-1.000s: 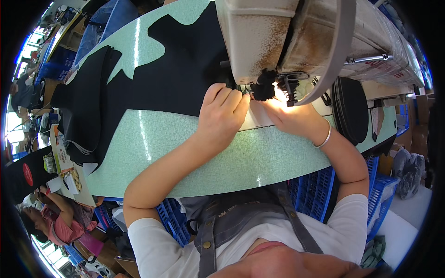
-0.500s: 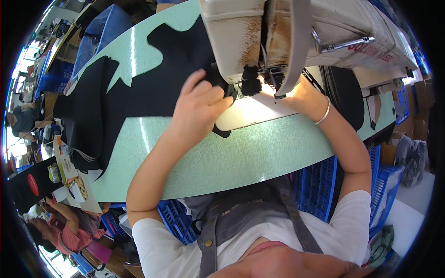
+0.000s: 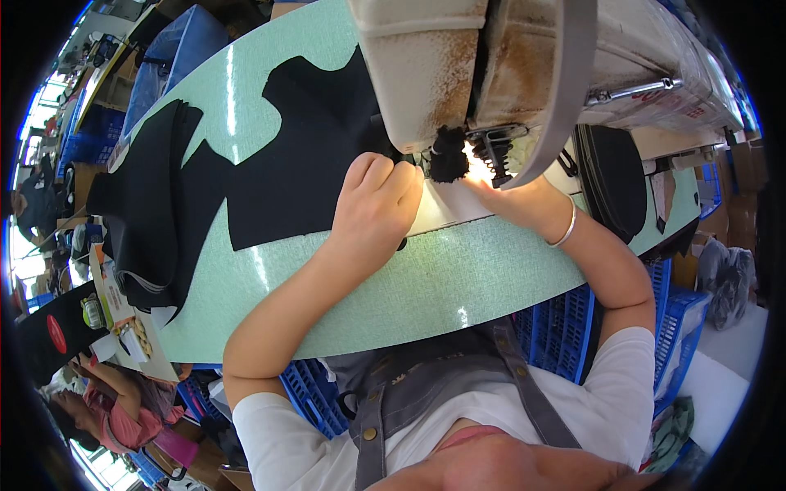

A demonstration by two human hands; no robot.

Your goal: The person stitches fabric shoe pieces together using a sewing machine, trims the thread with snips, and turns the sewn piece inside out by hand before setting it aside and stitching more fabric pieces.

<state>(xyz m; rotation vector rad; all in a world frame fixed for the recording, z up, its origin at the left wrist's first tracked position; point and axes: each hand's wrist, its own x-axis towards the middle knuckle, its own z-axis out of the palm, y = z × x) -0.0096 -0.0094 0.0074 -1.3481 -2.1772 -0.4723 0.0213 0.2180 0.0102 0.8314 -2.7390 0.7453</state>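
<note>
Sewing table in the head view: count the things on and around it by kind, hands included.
Hands: 2, left hand, right hand
Sewing machine: 1
Black fabric spreads: 2, and
Bracelet: 1
Green table: 1
Total: 7

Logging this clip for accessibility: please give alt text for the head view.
Both hands, left hand and right hand, press black fabric at the needle of a sewing machine on a pale green table.
</note>
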